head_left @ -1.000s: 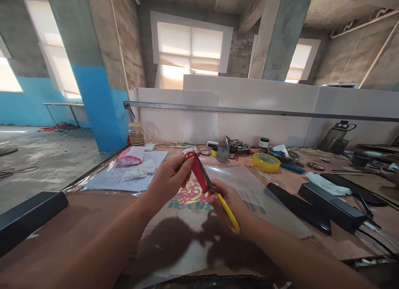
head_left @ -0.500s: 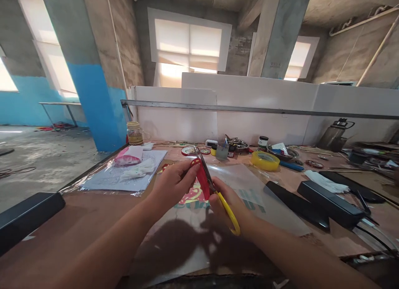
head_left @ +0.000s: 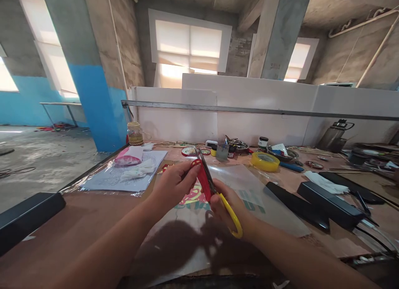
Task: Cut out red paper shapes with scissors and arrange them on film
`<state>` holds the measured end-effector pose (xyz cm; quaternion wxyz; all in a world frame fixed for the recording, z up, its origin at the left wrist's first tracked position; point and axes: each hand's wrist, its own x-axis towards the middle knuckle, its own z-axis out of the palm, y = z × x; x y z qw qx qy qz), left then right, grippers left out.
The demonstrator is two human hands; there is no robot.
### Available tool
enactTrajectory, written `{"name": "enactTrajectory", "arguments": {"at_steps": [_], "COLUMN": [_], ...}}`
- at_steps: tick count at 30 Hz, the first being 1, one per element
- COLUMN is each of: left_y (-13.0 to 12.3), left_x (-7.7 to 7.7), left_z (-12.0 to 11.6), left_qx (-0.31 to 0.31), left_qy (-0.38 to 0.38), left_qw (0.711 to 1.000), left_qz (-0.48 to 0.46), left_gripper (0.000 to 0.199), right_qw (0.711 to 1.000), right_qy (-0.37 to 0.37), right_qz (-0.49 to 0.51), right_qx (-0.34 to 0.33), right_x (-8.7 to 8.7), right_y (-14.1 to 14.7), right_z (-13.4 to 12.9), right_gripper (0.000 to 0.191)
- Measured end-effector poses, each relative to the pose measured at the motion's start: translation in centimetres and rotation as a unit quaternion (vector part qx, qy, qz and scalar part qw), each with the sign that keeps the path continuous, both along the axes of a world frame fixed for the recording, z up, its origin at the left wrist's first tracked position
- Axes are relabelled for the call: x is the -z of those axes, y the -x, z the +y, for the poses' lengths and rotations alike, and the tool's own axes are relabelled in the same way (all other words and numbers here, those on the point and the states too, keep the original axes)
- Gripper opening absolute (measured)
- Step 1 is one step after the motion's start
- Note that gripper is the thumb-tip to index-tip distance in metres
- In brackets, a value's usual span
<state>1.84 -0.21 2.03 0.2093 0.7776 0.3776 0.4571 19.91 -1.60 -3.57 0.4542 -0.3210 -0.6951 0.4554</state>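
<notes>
My left hand [head_left: 176, 183] pinches the upper end of a red strip [head_left: 204, 182] with pale yellow marks near its top. My right hand [head_left: 229, 206] is closed around scissors [head_left: 232, 216] with yellow handles, their metal blades pointing up and away alongside the strip's right edge. The strip's lower end reaches the fingers of my right hand. Whether the blades are biting into it I cannot tell. Under both hands lies a translucent sheet [head_left: 280, 214] over a printed design with pink, yellow and dark green shapes [head_left: 195, 195].
Papers [head_left: 124, 175] lie at the left, with a glass jar [head_left: 134, 133] behind. A roll of yellow tape [head_left: 264, 161], small paint pots and metal bowls line the back. To the right are black boxes [head_left: 333, 204], a white cloth [head_left: 326, 182] and a dark bottle [head_left: 332, 135].
My right hand and the scissors have shifted very slightly, the yellow handles a touch lower and to the right. My left hand keeps its pinch on the red strip.
</notes>
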Motion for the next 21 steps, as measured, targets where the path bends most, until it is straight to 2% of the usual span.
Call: {"name": "enactTrajectory", "arguments": {"at_steps": [9,15,21], "left_y": [0.4,0.6,0.7], "left_x": [0.0,-0.2,0.1], "left_z": [0.3,0.1,0.4], "left_qx": [0.009,-0.012,-0.034], "left_qy": [0.018,0.014,-0.008], "left_qw": [1.0,1.0,0.999], "left_qz": [-0.01,-0.018,-0.034], "left_gripper": [0.037,0.039,0.035], "right_qw": [1.0,0.998,0.994], "right_qy": [0.009,-0.05,-0.081], "right_qz": [0.003,-0.028,-0.063], "right_qx": [0.009,0.009,0.026], "right_x": [-0.1,-0.4,0.3], "right_y": [-0.1,-0.4,-0.6], "right_z": [0.0,0.3,1.0], "right_gripper": [0.067,0.061,0.052]}}
